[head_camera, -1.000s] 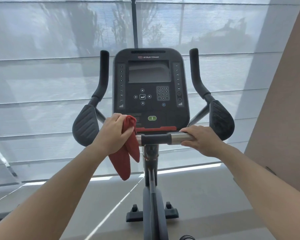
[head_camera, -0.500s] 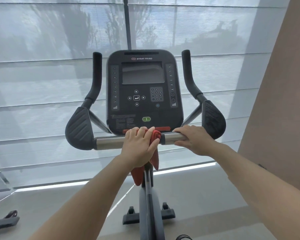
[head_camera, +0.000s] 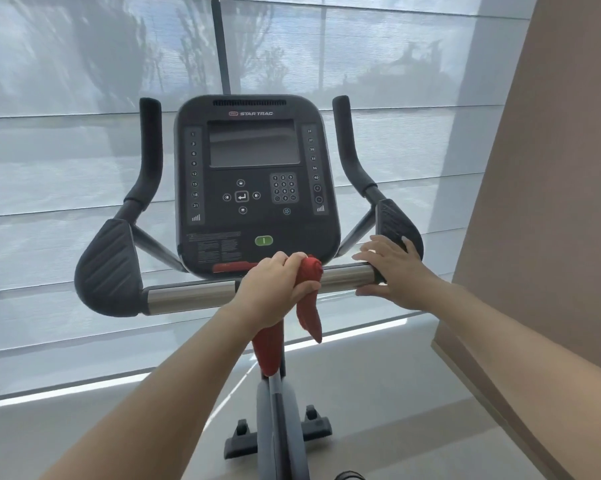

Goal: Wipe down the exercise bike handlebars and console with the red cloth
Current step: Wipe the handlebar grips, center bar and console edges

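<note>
- Shaded windows (head_camera: 67, 150) fill the background.
- Our left hand (head_camera: 274, 289) curls tightly round the red cloth (head_camera: 312, 270), bunched on the silver handlebar (head_camera: 188, 296) just below the console (head_camera: 254, 188) — two ends hang down.
- Our right hand (head_camera: 392, 271) is at the bar's right end — fingers straight and spread, gripping nothing.

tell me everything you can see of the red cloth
The red cloth is soft, matte fabric, bunched into a wad where it wraps over the silver crossbar just below the console. The left hand grips it around the bar. Two loose tails hang beneath the hand: a longer one in front of the bike's post, a shorter one to its right. The right hand, at the bar's end, is apart from it.
</note>
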{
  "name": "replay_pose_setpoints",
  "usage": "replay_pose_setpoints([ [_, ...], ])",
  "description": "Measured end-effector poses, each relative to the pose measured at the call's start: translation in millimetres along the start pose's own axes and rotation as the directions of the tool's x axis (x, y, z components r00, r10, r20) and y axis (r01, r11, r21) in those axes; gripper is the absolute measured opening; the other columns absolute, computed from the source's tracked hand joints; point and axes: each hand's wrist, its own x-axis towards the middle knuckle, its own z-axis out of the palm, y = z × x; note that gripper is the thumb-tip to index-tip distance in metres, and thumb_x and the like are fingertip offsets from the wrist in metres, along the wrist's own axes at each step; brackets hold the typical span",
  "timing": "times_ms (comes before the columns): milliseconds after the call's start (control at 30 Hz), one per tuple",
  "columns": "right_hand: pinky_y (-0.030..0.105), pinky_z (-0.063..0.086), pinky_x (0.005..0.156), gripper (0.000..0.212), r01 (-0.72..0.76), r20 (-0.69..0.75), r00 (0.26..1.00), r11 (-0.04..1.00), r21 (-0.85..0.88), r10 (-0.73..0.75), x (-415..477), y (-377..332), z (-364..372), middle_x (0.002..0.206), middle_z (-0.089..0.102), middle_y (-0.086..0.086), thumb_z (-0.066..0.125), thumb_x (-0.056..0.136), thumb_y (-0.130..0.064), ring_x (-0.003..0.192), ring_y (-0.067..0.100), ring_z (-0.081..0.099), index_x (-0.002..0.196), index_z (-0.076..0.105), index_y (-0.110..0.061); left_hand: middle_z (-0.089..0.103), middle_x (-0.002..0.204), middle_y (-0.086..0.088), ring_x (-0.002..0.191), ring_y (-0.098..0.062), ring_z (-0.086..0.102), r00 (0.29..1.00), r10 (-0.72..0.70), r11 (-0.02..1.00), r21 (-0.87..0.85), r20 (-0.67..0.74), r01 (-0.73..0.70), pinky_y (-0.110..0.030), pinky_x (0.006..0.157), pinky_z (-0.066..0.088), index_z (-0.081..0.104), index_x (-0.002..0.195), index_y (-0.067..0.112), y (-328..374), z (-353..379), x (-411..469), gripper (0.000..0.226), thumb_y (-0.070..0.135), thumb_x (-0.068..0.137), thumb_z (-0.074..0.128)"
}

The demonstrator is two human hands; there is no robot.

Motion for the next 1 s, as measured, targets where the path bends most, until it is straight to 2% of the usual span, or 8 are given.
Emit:
replay_pose_setpoints([
  [200,0.048,-0.004,0.112,0.053,0.014,-0.039,0.999,0.999,0.032,-0.013,0,2,2,0.136,0.037,-0.008,0.059,0.080,-0.053,0.138,0.007,0.010,0.126,0.045,-0.029,0.051,0.111,0.000,0.103,-0.020,0.051,1.000,0.023,1.000,-0.021,-0.010,-0.023,-0.029,0.076,0.042,0.038,0.135,0.027,12,7,15,0.057,0.059,0.089,0.042],
  [400,0.048,-0.003,0.112,0.045,0.022,-0.050,0.999,0.999,0.045,-0.020,1,5,3,0.124,0.042,-0.008,0.059,0.080,-0.055,0.133,0.008,0.020,0.112,0.051,-0.025,0.053,0.115,0.002,0.105,-0.017,0.050,0.999,0.006,0.999,-0.047,-0.034,-0.007,-0.029,0.085,0.044,0.038,0.135,0.028,10,7,7,0.053,0.054,0.090,0.044],
  [533,0.049,0.002,0.111,0.044,0.104,-0.130,0.987,0.994,0.043,-0.098,-1,11,8,0.116,0.044,-0.008,0.056,0.080,-0.056,0.126,0.008,0.029,0.110,0.052,-0.023,0.052,0.119,-0.001,0.109,-0.020,0.048,0.992,-0.090,0.996,-0.021,-0.084,0.089,-0.033,0.094,0.039,0.040,0.135,0.026,21,11,2,0.052,0.052,0.090,0.043],
  [667,0.045,0.002,0.114,0.043,0.191,-0.101,0.979,0.973,0.131,-0.178,1,29,5,0.131,0.041,-0.011,0.045,0.087,-0.056,0.133,0.005,0.022,0.121,0.050,-0.029,0.049,0.123,-0.003,0.113,-0.022,0.042,0.968,-0.194,0.976,0.062,-0.160,0.206,-0.035,0.102,0.030,0.039,0.136,0.025,44,20,-2,0.051,0.050,0.092,0.041],
  [733,0.042,0.001,0.115,0.042,0.175,-0.096,0.982,0.973,0.154,-0.161,3,43,5,0.144,0.031,-0.013,0.029,0.093,-0.055,0.140,0.007,0.010,0.128,0.045,-0.038,0.047,0.126,-0.003,0.116,-0.022,0.039,0.958,-0.232,0.964,0.089,-0.168,0.249,-0.036,0.105,0.026,0.038,0.136,0.026,60,26,-1,0.049,0.050,0.093,0.038],
  [800,0.041,-0.003,0.113,0.050,0.135,-0.122,0.986,0.979,0.150,-0.117,6,51,6,0.151,0.022,-0.014,0.014,0.092,-0.057,0.143,0.010,0.004,0.133,0.038,-0.042,0.045,0.127,-0.002,0.118,-0.023,0.037,0.958,-0.228,0.963,0.105,-0.174,0.249,-0.037,0.106,0.024,0.037,0.136,0.027,75,33,7,0.049,0.051,0.093,0.038],
  [867,0.041,-0.004,0.113,0.056,0.123,-0.142,0.985,0.980,0.156,-0.101,9,53,10,0.153,0.020,-0.013,0.010,0.089,-0.059,0.143,0.011,0.004,0.135,0.037,-0.041,0.047,0.124,-0.001,0.116,-0.022,0.040,0.965,-0.217,0.968,0.099,-0.145,0.232,-0.037,0.104,0.029,0.038,0.135,0.028,86,35,22,0.049,0.051,0.093,0.039],
  [1000,0.038,0.001,0.113,0.061,0.153,-0.185,0.976,0.972,0.181,-0.119,12,52,10,0.152,0.024,-0.010,0.013,0.086,-0.062,0.142,0.012,0.008,0.136,0.038,-0.037,0.053,0.115,-0.001,0.105,-0.020,0.048,0.981,-0.162,0.979,0.105,-0.106,0.173,-0.033,0.091,0.038,0.043,0.133,0.025,93,31,43,0.050,0.054,0.093,0.036],
])
